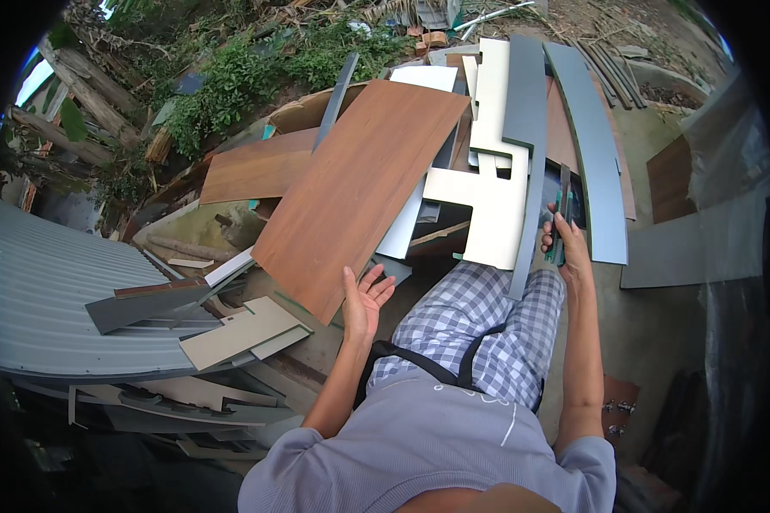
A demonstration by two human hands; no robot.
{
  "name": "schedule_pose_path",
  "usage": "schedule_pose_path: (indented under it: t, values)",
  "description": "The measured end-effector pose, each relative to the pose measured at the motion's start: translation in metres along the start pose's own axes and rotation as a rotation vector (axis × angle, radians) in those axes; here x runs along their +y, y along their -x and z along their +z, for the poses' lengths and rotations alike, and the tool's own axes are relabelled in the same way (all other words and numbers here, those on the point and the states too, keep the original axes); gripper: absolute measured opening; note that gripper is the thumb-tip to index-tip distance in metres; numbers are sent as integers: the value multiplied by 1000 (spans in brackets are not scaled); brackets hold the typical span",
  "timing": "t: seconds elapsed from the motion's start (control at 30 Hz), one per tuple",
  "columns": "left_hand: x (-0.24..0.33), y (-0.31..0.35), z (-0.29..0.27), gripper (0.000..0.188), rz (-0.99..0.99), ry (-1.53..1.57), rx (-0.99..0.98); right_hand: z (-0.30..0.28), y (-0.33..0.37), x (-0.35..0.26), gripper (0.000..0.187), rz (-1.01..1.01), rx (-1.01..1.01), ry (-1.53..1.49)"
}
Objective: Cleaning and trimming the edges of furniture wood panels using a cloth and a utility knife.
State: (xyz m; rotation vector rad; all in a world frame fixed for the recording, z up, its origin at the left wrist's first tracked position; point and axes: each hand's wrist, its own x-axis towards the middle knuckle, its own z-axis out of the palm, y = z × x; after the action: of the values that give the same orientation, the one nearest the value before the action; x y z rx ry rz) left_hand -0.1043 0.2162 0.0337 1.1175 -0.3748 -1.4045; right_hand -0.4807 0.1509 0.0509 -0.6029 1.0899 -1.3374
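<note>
My left hand point(364, 301) is open, palm up with its fingers spread, just beside the lower corner of a large brown wood-grain board point(368, 184). Whether it touches that board I cannot tell. My right hand point(567, 244) is closed around a few narrow dark strips point(563, 203) with green edges, held upright over my right leg. To the left of those strips lie a long grey panel point(526, 111) and a cream board with cut-outs point(494, 201). A blue-grey panel point(595, 162) slants away on their right.
Another brown board point(257, 164) lies behind at the left. Beige offcuts point(246, 332) rest near a corrugated metal sheet point(68, 291). More panels are stacked below them. Clear plastic sheeting point(740, 214) hangs at the right above a grey board point(672, 254). Bushes point(222, 94) grow at the far side.
</note>
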Motion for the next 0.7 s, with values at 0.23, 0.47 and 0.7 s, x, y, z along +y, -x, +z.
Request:
schedule_pose_path:
  t: [0.23, 0.47, 0.7]
  values:
    - [-38, -20, -2, 61, -152, 92, 14, -9, 13, 3, 38, 24, 52, 6]
    - [-42, -39, 1, 63, -234, 146, 17, -12, 32, 18, 41, 36, 131, -14]
    - [-8, 0, 91, 50, -107, -605, -738, -8, 59, 42, 43, 44, 166, -51]
